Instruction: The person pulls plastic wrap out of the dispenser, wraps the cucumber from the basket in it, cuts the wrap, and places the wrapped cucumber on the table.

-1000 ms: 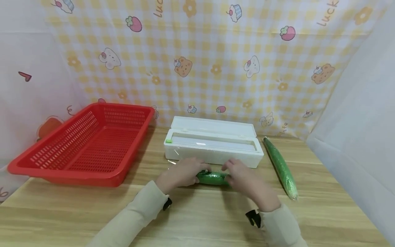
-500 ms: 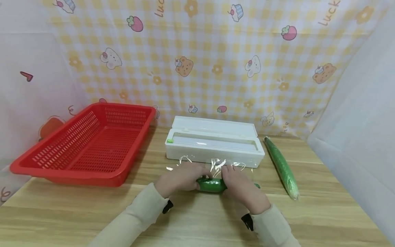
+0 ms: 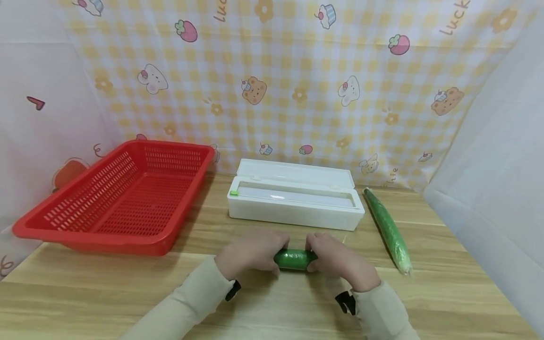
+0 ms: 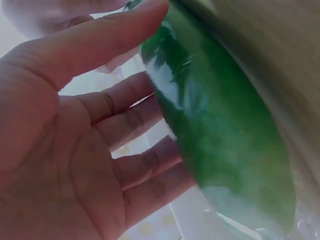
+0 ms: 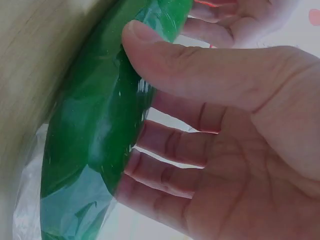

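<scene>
A dark green cucumber (image 3: 294, 259) with glossy clear cling film around it lies crosswise in front of the person. My left hand (image 3: 254, 252) holds its left part, thumb on the near side and fingers on the far side. On the right part my right hand (image 3: 337, 259) grips in the same way. Up close in the left wrist view, film wrinkles over the cucumber (image 4: 220, 125) and bunches past its end. Loose film (image 5: 30, 200) also sticks out beyond the other end in the right wrist view. Both ends are hidden by the hands in the head view.
Behind the hands stands a white cling film dispenser box (image 3: 293, 215), lid raised, with a green slider (image 3: 233, 193) at its left. A second film-wrapped cucumber (image 3: 387, 226) lies on the wooden table (image 3: 450, 278) at right. At left stands a red slotted basket (image 3: 114, 242).
The cucumber has come nearer the person, both hands moving with it. The film that glinted between it and the box half a second ago now barely shows there.
</scene>
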The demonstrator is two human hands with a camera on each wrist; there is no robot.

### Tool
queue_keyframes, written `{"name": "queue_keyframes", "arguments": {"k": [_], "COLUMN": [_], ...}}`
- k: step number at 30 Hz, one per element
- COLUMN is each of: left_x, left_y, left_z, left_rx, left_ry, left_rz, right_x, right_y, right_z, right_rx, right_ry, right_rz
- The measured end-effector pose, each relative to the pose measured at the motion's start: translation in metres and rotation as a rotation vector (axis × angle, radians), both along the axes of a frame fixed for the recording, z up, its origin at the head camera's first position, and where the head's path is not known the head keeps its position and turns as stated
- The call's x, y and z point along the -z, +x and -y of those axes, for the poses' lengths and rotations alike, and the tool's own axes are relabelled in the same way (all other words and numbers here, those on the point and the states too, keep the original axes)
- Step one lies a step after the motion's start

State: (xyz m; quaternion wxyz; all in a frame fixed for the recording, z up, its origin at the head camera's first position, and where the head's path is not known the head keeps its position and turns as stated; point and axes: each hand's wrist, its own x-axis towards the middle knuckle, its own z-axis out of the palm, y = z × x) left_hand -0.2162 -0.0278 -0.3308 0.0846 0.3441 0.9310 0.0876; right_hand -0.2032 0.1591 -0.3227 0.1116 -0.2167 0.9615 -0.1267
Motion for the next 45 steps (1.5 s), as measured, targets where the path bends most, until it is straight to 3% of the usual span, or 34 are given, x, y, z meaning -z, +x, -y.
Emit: {"name": "queue_keyframes", "arguments": {"k": [7,14,22,28,33,39,45], "left_x": [0.004,0.006,0.010,0.012,0.009,0.005,0.005], "left_y": [0.000,-0.009,-0.022,-0.026,-0.024,-0.019,-0.020], "left_z": [0.000,0.008,0.015,0.016,0.015,0.015,0.014], "left_rx": [-0.035,-0.035,-0.026,-0.066,-0.094,-0.167,-0.180], "left_ry": [-0.002,0.095,0.142,0.227,0.213,0.142,0.113], "left_rz": [-0.004,0.088,0.200,0.251,0.239,0.129,0.038], "right_x": [-0.002,-0.003,-0.001,0.002,0.005,0.010,0.012], "right_y": [0.001,0.002,0.002,0.002,0.005,0.006,0.003], "right_z": [0.004,0.006,0.005,0.008,0.011,0.015,0.016], "right_rx": [0.014,0.023,0.020,0.073,0.087,0.105,0.121], "right_ry": [0.007,0.037,0.005,0.017,0.058,0.079,0.101], "right_rz": [0.027,0.023,-0.032,0.014,-0.013,-0.078,-0.111]}}
